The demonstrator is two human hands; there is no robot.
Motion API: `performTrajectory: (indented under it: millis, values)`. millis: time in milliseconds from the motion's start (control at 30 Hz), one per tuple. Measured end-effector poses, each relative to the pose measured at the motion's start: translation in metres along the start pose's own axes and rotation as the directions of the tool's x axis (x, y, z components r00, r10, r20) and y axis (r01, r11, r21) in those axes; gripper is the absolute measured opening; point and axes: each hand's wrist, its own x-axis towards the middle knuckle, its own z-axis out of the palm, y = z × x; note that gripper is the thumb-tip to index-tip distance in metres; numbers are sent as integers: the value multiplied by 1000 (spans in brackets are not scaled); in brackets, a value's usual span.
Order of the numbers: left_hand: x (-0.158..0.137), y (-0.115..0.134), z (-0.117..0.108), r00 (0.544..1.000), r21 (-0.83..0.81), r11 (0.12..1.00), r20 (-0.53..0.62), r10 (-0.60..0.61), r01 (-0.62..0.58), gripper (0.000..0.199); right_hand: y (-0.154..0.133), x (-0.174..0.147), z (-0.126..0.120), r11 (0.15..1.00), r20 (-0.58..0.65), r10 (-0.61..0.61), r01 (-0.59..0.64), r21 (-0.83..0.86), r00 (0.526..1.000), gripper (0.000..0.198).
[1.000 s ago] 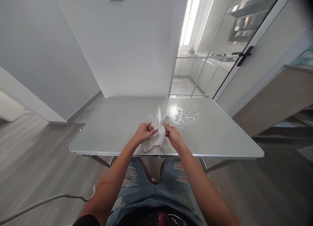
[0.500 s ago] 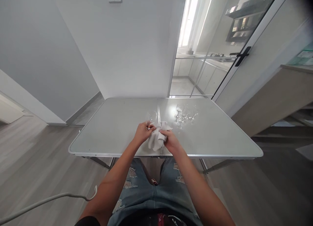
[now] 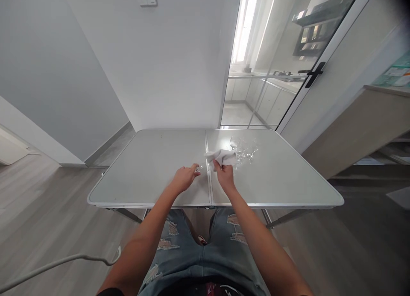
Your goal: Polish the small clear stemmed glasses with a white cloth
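Observation:
My left hand [image 3: 185, 179] is closed around the foot of a clear wine glass [image 3: 198, 169], just left of the table's centre seam. The glass points towards the cloth, and its bowl is hard to make out. In my right hand [image 3: 224, 175] is a bunched white cloth [image 3: 222, 156], pinched between thumb and fingers and spread to both sides of them. The cloth lies beyond and to the right of my left hand. Right beside it, several clear stemmed glasses [image 3: 246, 150] are clustered on the table, overlapping; the cloth partly covers their near left side.
The pale folding table [image 3: 153, 159] has a metal rim and a centre seam. A wall [image 3: 173, 65] stands at its far edge, with a glass door [image 3: 272, 52] to the right. A white cable [image 3: 73, 258] hangs at lower left.
My hands have moved apart. The right has carried the cloth forward and right, towards the glasses. The left has shifted slightly left, and the glass has tipped over towards the right.

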Motion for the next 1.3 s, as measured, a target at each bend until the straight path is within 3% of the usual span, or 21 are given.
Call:
performTrajectory:
  millis: [133,300,367,433,500,600,667,700,800,867,1100,1300]
  values:
    - [1,-5,-3,997,44,999,-80,18,-14,30,6,-9,5,974,-9,-155,151,-171,988,28]
    - [0,-12,-12,997,-8,998,-61,56,-56,29,15,-4,-7,979,223,1,45,-198,975,33]
    - [1,-13,-16,996,-39,996,-30,83,-85,29,16,-3,-11,983,336,13,50,-178,942,31]
    - [2,-15,-19,994,-62,992,-14,107,-108,27,18,-3,-11,986,360,-2,61,-153,933,32]
    - [3,-16,-19,988,-103,986,-84,126,-134,26,21,-3,-7,996,298,-24,49,-74,954,36]
    - [4,-18,-10,935,-280,951,-354,26,-133,41,28,-3,3,995,177,-18,1,98,984,41]
    - [5,-20,1,881,-512,852,-445,-158,-106,58,32,0,9,980,138,17,-44,193,990,42]
    - [5,-21,6,876,-637,764,-421,-233,-103,64,34,2,11,969,123,34,-62,237,992,42]
    - [6,-24,21,926,-876,474,-249,-285,-90,68,35,6,15,933,96,62,-91,348,993,42]
    - [6,-23,29,944,-931,360,-172,-283,-61,64,35,7,16,916,97,74,-106,386,993,43]
    - [1,-19,47,941,-968,248,-112,-318,-31,50,35,1,12,951,134,97,-132,280,986,37]
    - [4,-28,58,943,-995,81,-81,-322,-58,46,41,-1,14,950,37,68,-76,304,997,38]
